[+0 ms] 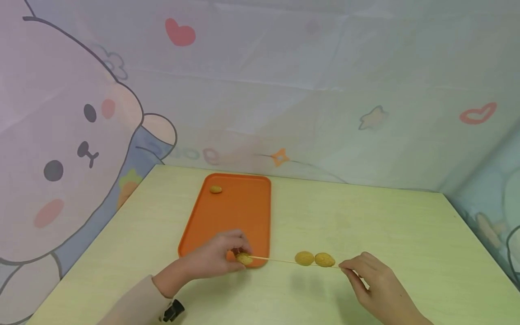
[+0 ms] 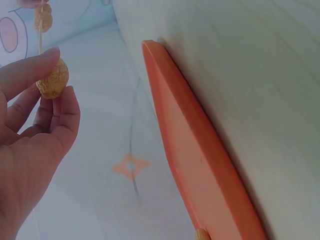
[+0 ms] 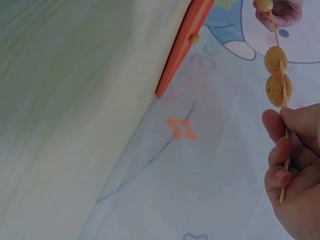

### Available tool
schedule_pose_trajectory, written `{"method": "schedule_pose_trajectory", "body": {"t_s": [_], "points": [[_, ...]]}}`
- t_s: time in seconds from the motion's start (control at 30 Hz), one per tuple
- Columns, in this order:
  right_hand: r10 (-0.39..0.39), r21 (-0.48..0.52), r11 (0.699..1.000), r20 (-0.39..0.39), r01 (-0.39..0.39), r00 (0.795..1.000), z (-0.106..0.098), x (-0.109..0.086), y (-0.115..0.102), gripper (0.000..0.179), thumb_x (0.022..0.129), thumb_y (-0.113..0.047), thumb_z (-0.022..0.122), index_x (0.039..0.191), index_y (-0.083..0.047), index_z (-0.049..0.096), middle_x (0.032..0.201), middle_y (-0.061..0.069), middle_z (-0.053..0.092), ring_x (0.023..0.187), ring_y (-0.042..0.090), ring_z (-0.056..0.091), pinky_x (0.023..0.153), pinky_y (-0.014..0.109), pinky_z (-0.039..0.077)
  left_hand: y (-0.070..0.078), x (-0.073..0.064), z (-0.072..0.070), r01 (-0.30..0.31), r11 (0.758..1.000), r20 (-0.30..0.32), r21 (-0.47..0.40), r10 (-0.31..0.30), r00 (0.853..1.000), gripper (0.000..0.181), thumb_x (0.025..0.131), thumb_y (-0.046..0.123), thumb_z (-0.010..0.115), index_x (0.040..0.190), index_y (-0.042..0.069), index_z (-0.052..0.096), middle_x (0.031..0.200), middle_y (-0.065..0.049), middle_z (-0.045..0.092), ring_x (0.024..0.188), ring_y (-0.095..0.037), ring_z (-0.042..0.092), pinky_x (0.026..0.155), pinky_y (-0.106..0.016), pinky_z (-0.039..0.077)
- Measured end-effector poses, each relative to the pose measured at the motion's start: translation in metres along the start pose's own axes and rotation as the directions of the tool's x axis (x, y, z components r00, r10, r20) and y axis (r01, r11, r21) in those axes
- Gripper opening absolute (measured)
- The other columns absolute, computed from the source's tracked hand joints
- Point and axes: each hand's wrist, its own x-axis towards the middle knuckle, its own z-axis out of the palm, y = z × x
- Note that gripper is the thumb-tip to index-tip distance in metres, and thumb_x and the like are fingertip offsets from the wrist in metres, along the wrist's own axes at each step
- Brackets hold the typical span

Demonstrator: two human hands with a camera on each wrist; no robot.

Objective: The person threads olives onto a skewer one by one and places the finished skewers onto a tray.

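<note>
A thin wooden skewer runs between the two hands above the table. Two wrinkled golden-brown balls, like small potatoes, sit side by side on it near its right end. My right hand grips the skewer just past them, and in the right wrist view the stick's end lies across the curled fingers. My left hand pinches a third such ball between thumb and fingers, at the skewer's left tip, over the near edge of the orange tray. How deep the tip goes into this ball I cannot tell.
One more wrinkled ball lies in the tray's far left corner. The tray stands on a pale yellow table, left of its middle. Behind the table hangs a printed cloth with cartoon figures. A small black object shows beside the left sleeve.
</note>
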Motion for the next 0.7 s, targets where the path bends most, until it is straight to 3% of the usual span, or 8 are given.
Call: {"method": "schedule_pose_trajectory", "body": {"t_s": [0.13, 0.43, 0.7], "points": [[-0.012, -0.002, 1.000, -0.008, 0.012, 1.000, 0.0009, 0.0001, 0.0008, 0.038, 0.102, -0.036, 0.041, 0.089, -0.012, 0.067, 0.082, -0.009, 0.061, 0.070, 0.002, 0.050, 0.058, 0.008, 0.039, -0.0019, 0.0008, 0.0021, -0.035, 0.999, -0.004, -0.007, 0.035, 0.999, 0.023, 0.078, -0.003, 0.076, 0.097, 0.006, 0.068, 0.094, 0.000, 0.057, 0.084, -0.007, 0.058, 0.076, -0.022, 0.054], [-0.002, 0.003, 1.000, -0.003, 0.002, 1.000, -0.0004, -0.0001, 0.0011, 0.038, 0.102, -0.036, 0.040, 0.089, -0.013, 0.068, 0.081, -0.010, 0.061, 0.070, 0.002, 0.050, 0.058, 0.008, 0.039, -0.0007, 0.0002, 0.0029, -0.034, 0.995, -0.015, -0.097, 0.032, 0.999, 0.022, 0.078, -0.004, 0.075, 0.096, 0.006, 0.068, 0.094, -0.002, 0.061, 0.086, -0.007, 0.061, 0.078, -0.023, 0.055], [-0.022, -0.001, 1.000, -0.007, 0.022, 1.000, -0.0008, 0.0005, 0.0019, 0.038, 0.103, -0.035, 0.041, 0.088, -0.012, 0.068, 0.081, -0.010, 0.061, 0.070, 0.003, 0.050, 0.058, 0.009, 0.040, -0.0010, 0.0016, 0.0049, -0.040, 0.997, -0.021, -0.072, 0.039, 0.999, 0.022, 0.077, -0.004, 0.077, 0.095, 0.007, 0.068, 0.094, 0.000, 0.063, 0.084, -0.005, 0.061, 0.076, -0.022, 0.055]]}}
